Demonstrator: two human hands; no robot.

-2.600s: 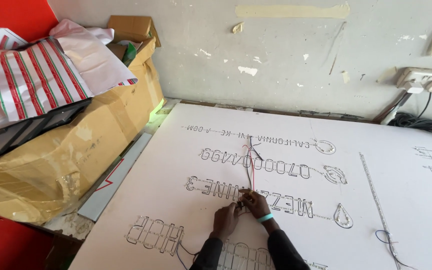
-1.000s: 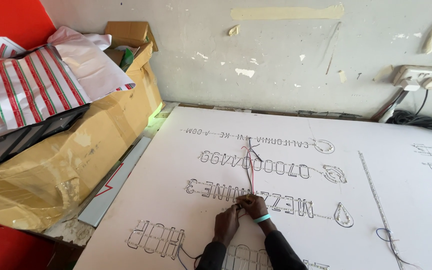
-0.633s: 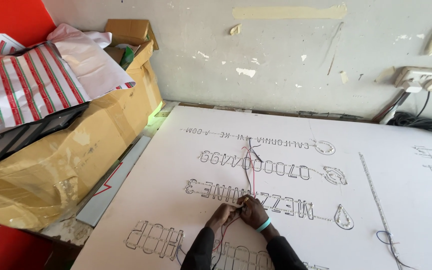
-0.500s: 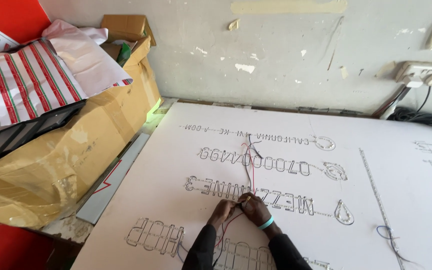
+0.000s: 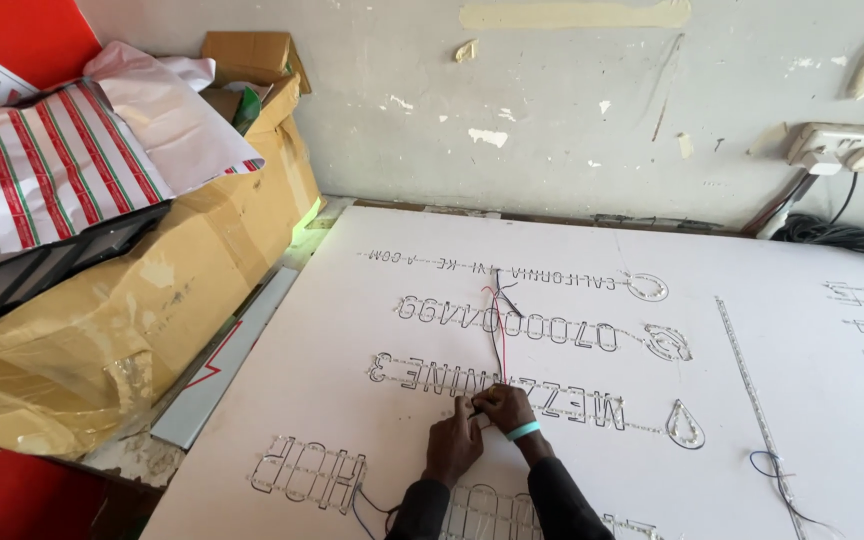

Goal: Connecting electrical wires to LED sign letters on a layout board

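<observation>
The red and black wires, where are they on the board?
In the head view, the red and black wires run down the white board's middle, ending at the left hand and right hand.

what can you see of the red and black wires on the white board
The red and black wires are thin and run as a loose pair down the white board, from the small top row of outlined letters across two larger rows. They bow slightly and lie on the surface. Their lower ends meet the left hand and right hand, whose fingertips pinch them at the third row. The ends themselves are too small to make out.
</observation>
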